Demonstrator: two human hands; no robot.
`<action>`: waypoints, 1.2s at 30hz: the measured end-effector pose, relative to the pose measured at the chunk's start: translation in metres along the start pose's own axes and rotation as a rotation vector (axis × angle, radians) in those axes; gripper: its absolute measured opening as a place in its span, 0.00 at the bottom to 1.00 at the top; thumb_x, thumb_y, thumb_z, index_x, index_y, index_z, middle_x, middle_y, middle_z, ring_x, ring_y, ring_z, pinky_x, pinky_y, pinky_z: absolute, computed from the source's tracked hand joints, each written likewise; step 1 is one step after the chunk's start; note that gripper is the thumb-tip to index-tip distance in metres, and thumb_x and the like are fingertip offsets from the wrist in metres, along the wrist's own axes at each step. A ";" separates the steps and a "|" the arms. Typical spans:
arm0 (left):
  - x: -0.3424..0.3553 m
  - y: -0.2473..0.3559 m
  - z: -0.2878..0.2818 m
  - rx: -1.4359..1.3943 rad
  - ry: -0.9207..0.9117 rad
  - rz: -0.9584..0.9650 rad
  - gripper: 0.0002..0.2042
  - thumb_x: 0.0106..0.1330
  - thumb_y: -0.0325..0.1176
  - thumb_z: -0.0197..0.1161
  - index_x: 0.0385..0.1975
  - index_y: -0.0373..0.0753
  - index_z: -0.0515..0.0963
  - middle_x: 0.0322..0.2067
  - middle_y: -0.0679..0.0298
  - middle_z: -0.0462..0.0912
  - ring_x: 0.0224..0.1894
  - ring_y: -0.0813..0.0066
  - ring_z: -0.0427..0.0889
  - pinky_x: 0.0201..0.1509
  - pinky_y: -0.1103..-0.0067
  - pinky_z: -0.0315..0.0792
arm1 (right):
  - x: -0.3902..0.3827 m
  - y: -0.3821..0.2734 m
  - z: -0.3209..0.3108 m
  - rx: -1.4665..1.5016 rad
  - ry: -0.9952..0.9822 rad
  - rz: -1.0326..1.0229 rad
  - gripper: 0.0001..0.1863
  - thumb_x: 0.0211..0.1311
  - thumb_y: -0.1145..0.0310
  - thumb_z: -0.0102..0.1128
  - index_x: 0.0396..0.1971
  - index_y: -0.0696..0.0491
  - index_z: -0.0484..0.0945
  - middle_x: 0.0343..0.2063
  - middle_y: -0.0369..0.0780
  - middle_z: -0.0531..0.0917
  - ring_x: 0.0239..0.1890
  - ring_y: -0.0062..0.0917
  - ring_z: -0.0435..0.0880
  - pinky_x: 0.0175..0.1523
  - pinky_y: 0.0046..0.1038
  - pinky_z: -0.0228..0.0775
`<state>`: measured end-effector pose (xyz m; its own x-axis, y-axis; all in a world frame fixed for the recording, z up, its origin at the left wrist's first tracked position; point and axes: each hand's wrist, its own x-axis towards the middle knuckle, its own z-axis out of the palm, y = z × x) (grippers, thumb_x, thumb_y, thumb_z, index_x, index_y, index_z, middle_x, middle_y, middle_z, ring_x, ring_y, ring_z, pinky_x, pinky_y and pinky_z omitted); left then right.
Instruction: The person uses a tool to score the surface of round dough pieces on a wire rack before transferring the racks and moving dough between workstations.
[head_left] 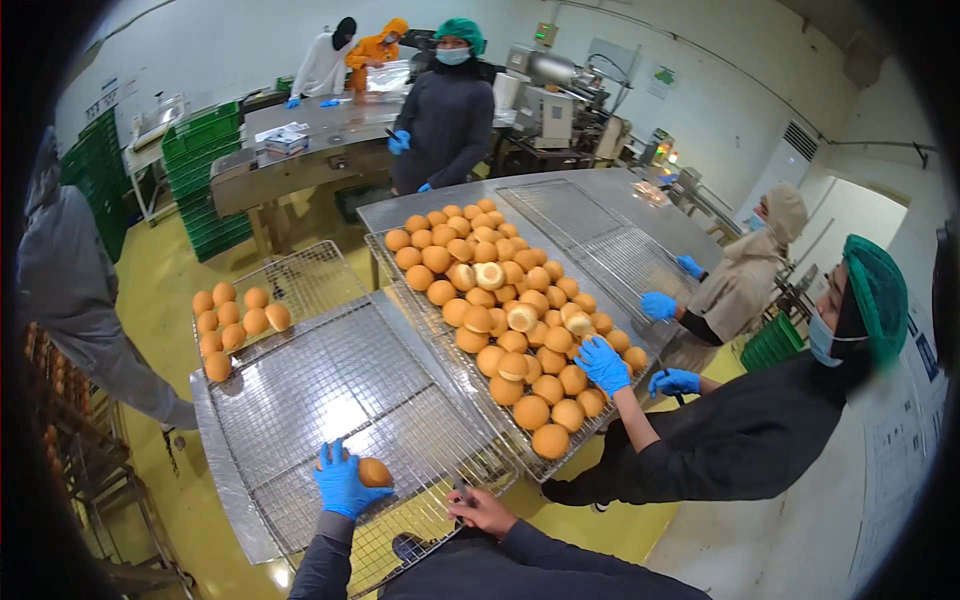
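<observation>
My left hand (345,487), in a blue glove, is closed over round golden-brown buns at the near end of a wire rack (330,390). One bun (375,472) shows beside its thumb, and a bit of another peeks out past the fingers. My right hand (487,512) is bare and closed round a slim dark grey handle-like object (461,490), whose exact kind I cannot make out. It is over the rack's near right corner. To the right, many buns (500,270) are heaped on a second wire rack (440,325); a few show pale undersides.
Several buns (232,320) sit on another rack (310,280) at far left. Across the heap, a co-worker's gloved hand (603,365) touches buns. Other people stand round the steel table (420,205). Stacked green crates (205,170) and a rack trolley (90,480) stand on the left.
</observation>
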<state>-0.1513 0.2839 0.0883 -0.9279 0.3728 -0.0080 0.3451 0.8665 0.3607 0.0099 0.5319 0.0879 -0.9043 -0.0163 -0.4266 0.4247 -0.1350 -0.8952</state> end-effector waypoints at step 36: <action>-0.095 0.045 -0.053 -2.546 0.040 -0.382 0.42 0.62 0.71 0.43 0.62 0.37 0.61 0.61 0.47 0.66 0.64 0.48 0.66 0.63 0.43 0.61 | -0.025 -0.137 0.050 -0.962 0.136 -0.651 0.06 0.57 0.67 0.62 0.26 0.52 0.85 0.22 0.41 0.81 0.24 0.39 0.80 0.28 0.35 0.69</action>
<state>-0.0555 0.2703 0.1550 -0.8901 0.3506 -0.2911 -0.4140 -0.8892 0.1949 -0.0275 0.5013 0.2276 -0.9759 -0.1060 0.1909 -0.2070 0.7280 -0.6536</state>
